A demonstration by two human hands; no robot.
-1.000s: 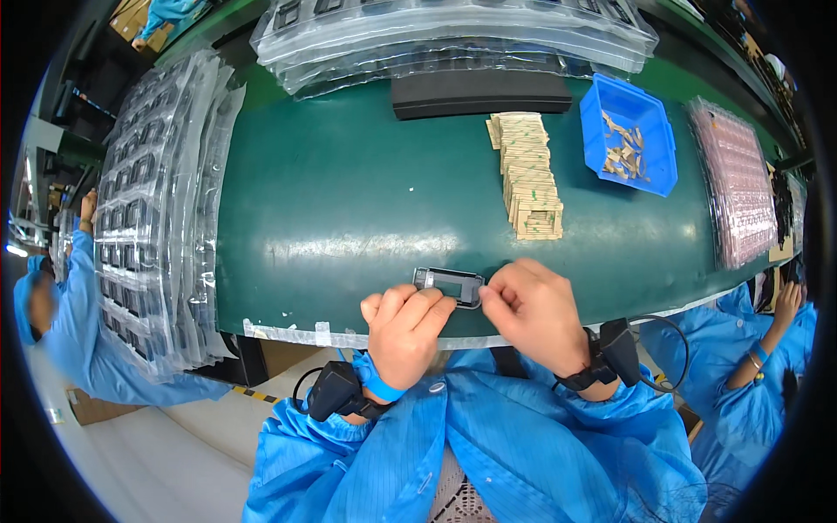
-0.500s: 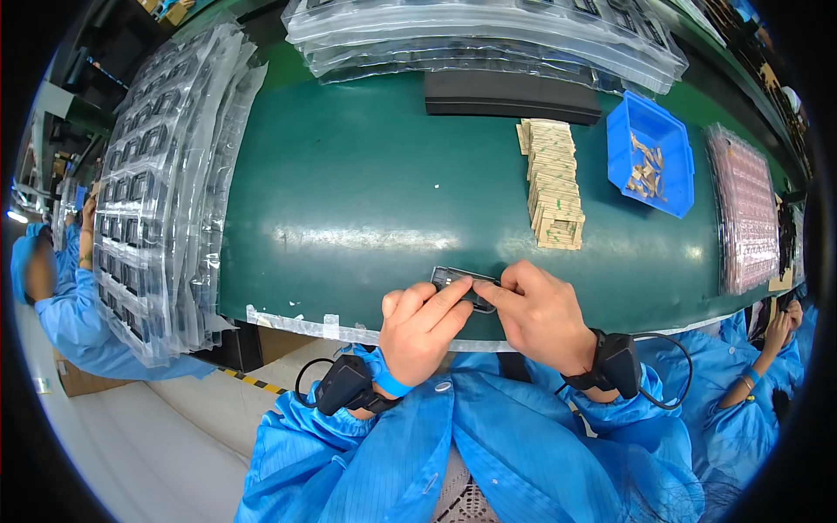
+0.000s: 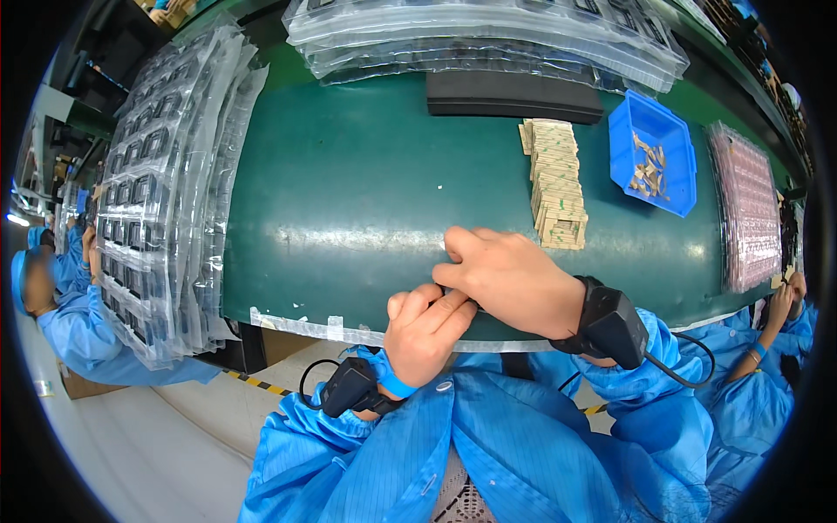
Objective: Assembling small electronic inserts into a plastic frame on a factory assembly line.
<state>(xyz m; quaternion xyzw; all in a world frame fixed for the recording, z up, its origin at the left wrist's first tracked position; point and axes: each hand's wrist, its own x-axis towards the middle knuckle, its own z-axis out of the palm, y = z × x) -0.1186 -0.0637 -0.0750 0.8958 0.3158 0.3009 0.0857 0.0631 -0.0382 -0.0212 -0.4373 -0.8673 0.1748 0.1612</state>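
Observation:
Near the front edge of the green table, my left hand (image 3: pixel 427 336) has its fingers bent together over a small dark rectangular part with a clear face. That part is now almost wholly covered by my hands. My right hand (image 3: pixel 516 283) reaches across above it from the right, touching or nearly touching the left fingertips. Its thumb and index finger are pinched together, with a tiny pale bit at their tips too small to name. Just beyond my right hand, a long overlapping row of cream paper-backed adhesive frames (image 3: pixel 558 187) lies on the table.
A blue bin (image 3: pixel 621 157) holds small tan strips. Clear trays of dark parts are stacked at left (image 3: pixel 166 192) and at the back (image 3: pixel 488 44), behind a black slab (image 3: pixel 514 98). Pinkish trays (image 3: pixel 745 209) stand at right. People in blue work at both sides.
My right hand has moved left and slightly away from me, its fingers now pinched beyond the left fingertips. The dark part, visible before, is covered. My left hand has barely moved.

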